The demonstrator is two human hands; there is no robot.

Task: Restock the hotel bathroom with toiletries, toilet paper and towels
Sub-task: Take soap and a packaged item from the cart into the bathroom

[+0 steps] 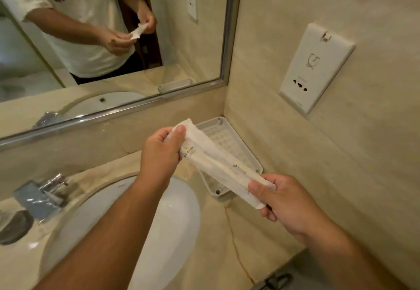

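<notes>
A long, flat, white paper-wrapped toiletry packet (218,160) is held slantwise in the air between both hands. The left hand (162,151) has its grip closed on the upper end, thumb pressed on top. The right hand (286,201) pinches the lower end between thumb and curled fingers. The packet is crinkled, with small dark print along it and a slim stick shape showing through. It hangs above a white rectangular plastic tray (221,196) set in the corner of the beige marble table (218,233), beside the white oval basin (177,199).
</notes>
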